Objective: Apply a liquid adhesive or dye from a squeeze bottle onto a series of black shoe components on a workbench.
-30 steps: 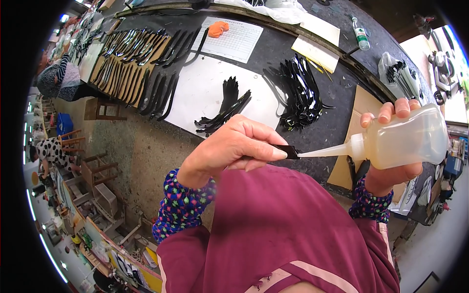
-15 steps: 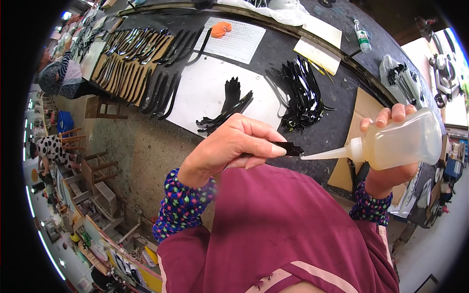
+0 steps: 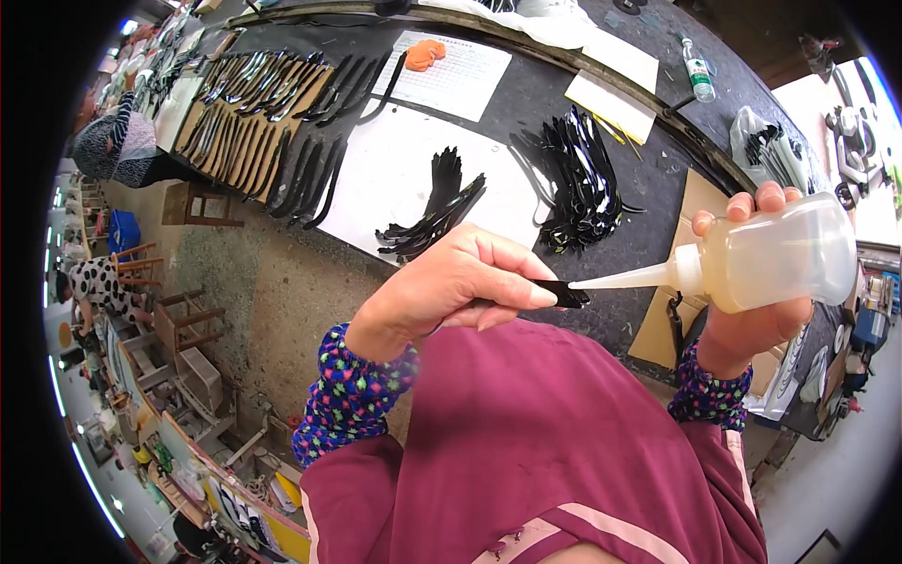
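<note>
My left hand pinches a short black strip between thumb and fingers, with its end sticking out to the right. In my right hand a translucent squeeze bottle lies tipped on its side, partly filled with yellowish liquid. Its long tapered nozzle points left, and the tip meets the upper edge of the strip's end. Beyond my left hand, a small bunch of black strips rests on a white sheet. A larger pile of black strips lies to its right.
Further left, rows of black strips lie on brown cardboard. A printed paper carries an orange lump. A plastic drink bottle stands at the far right, near a metal rail. Another person is at the far left.
The nozzle tip has moved slightly left and up along the strip's end, and the squeeze bottle has tilted a little. The strip's end has dipped slightly in my left hand.
</note>
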Demonstrator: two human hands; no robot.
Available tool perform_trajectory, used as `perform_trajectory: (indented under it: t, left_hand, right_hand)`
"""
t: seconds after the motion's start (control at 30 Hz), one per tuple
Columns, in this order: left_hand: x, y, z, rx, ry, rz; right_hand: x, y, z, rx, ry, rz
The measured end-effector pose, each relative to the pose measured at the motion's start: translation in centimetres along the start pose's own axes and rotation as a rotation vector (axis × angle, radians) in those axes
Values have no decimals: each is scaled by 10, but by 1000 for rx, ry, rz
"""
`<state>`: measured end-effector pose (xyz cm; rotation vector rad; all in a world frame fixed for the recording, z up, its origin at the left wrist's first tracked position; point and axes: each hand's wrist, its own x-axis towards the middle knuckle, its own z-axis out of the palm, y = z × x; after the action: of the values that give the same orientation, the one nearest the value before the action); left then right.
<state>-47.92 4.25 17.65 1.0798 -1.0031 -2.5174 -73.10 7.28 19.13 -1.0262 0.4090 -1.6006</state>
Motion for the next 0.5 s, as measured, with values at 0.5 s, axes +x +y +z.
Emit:
perform_trajectory:
  t: [0.5]
  left_hand:
    - [4, 2, 0, 26, 6, 3]
  right_hand:
    - [-1, 1, -9, -16, -14, 29]
